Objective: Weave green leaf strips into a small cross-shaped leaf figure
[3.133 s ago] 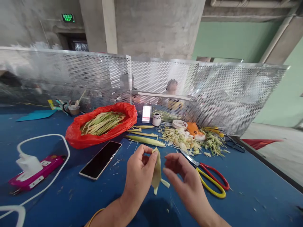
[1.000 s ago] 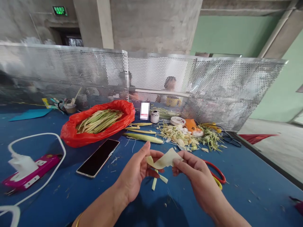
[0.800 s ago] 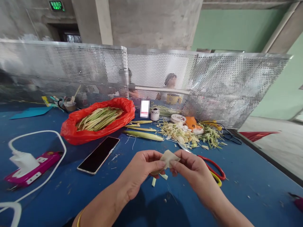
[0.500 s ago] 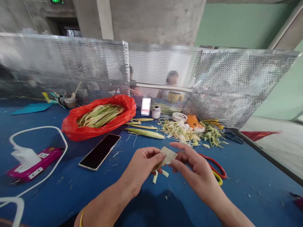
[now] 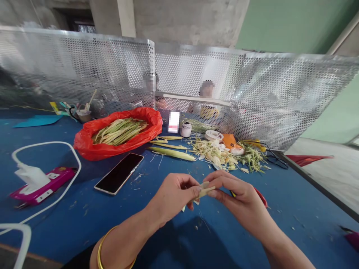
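Note:
A small, pale piece of husk [image 5: 206, 190] is between my hands, low over the blue table. My left hand [image 5: 179, 194] pinches its left part between thumb and fingers. At the other end, the thumb and fingertips of my right hand [image 5: 235, 190] close on the husk, which looks folded there. Short pale green cut pieces [image 5: 183, 208] lie on the table just under my left fingers, partly covered. Scissors with red handles [image 5: 260, 198] lie behind my right hand, mostly hidden by it.
A red plastic bag [image 5: 92, 149] full of long dry leaves [image 5: 120, 131] stands back left. Nearer are a phone [image 5: 120, 173] and a magenta power strip [image 5: 42, 186] with a white cable. Long husks [image 5: 172, 153], tape [image 5: 213, 135] and shredded scraps [image 5: 213, 151] lie before the perforated metal screen [image 5: 193, 71].
The husk piece was held up flat, with my right fingers more spread; now it is folded over and my right fingers have closed on it. The view has shifted slightly.

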Motion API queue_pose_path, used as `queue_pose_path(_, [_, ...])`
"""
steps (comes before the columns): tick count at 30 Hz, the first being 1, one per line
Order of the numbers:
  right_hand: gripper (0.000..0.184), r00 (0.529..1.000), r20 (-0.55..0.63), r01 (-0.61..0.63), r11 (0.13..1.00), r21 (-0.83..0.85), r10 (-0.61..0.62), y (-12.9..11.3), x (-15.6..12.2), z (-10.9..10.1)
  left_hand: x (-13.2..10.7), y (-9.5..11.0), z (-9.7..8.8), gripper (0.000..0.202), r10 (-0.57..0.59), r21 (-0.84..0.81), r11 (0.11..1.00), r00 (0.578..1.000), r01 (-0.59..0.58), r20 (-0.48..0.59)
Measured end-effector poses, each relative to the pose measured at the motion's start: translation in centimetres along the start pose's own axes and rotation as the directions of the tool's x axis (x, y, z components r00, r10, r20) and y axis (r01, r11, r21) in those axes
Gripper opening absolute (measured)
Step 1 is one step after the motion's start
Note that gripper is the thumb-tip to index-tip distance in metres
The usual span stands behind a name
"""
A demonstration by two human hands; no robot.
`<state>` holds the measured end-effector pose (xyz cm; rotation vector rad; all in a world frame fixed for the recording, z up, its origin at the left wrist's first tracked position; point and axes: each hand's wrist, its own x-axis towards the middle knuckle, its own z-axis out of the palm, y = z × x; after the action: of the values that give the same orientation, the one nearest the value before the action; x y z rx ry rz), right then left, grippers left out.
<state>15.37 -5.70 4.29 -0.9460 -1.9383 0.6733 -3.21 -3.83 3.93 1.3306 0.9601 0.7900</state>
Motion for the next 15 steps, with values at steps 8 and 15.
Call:
queue_pose_path(8, [0.008,0.995,0.0,-0.104,0.994,-0.028,0.104,0.2,-0.19,0.35,0.11,-0.14,0.27,0.03,-0.013,-0.001,1.0,0.998,0.013,0.064])
queue_pose_path(15, [0.004,0.968,-0.092,-0.24,0.967,-0.081,0.233,0.25,-0.23,0.61,-0.21,-0.04,0.59,0.036,0.009,0.013,1.0,0.998,-0.01,0.063])
